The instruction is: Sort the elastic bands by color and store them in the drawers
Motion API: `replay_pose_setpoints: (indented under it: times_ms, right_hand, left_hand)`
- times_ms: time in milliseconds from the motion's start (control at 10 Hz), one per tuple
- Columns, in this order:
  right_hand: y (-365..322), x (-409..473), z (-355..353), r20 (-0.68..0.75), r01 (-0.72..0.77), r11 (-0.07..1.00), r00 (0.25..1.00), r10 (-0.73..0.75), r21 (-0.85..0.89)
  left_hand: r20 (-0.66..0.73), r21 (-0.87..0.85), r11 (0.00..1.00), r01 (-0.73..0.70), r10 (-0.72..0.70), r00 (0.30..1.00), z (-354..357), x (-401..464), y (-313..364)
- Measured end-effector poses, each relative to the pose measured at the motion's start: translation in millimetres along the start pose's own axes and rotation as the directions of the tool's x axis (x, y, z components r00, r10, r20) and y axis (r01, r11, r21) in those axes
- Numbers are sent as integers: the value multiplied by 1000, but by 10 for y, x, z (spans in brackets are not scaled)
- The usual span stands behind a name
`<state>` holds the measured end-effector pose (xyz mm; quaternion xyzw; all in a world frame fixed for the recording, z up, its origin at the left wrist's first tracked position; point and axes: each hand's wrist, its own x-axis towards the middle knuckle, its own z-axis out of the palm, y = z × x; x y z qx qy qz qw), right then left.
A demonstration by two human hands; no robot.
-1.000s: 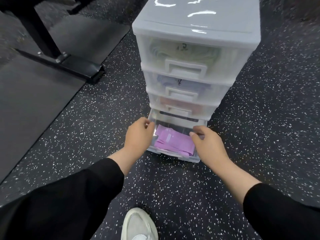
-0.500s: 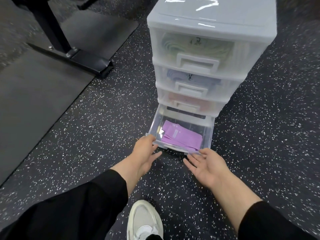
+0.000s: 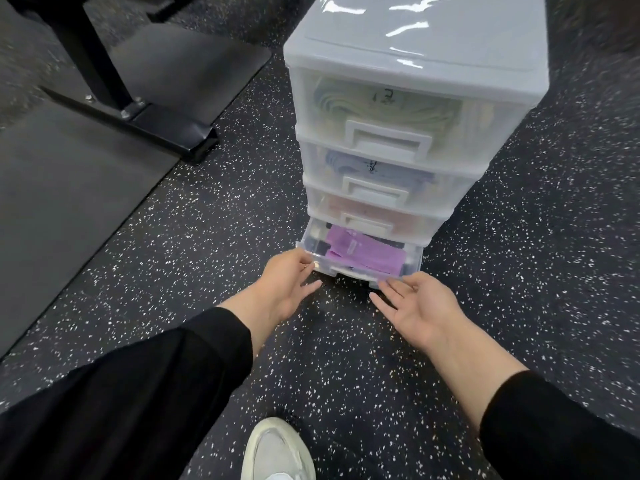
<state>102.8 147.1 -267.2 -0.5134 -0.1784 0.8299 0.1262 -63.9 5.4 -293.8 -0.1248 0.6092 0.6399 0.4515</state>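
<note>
A white plastic drawer tower [image 3: 415, 46] stands on the speckled floor. Its three upper drawers are closed; greenish, blue-violet and orange bands show through their clear fronts. The bottom drawer [image 3: 311, 252] sticks out part way and holds purple elastic bands [image 3: 363, 256]. My left hand [image 3: 280, 289] has straight fingers touching the drawer's front left corner. My right hand [image 3: 420, 306] is palm-up, its fingertips against the lower right of the drawer front. Neither hand holds anything.
A black metal stand foot [image 3: 166, 128] rests on a dark mat [image 3: 69, 188] at the left. My white shoe [image 3: 277, 452] is at the bottom centre, on speckled black rubber floor.
Both hands left the drawer's inside and came to its front. The drawer has slid back into the tower, so less of the purple bands shows.
</note>
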Motion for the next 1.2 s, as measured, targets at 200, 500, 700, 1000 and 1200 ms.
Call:
replay_pose_setpoints:
  times_ms: [200,500,700,1000,1200]
  right_hand:
    - [-146,212,101,-1,36,998,999,-36,-48]
    - [-202,460,128,21,67,997,998,-66,-34]
    - [-255,568,152,38,99,993,995,-97,-59]
    - [-293,479,121,27,111,982,994,-108,-152]
    - [-499,138,4,-72,99,919,988,-136,-381]
  left_hand:
    - [68,193,981,-17,4,998,180,117,157]
    - [119,258,966,-9,-22,993,486,191,247]
    - [173,229,973,-24,-17,985,580,221,279]
    - [113,388,921,-24,-21,993,587,215,243]
    - [216,971,53,-233,226,950,641,70,140]
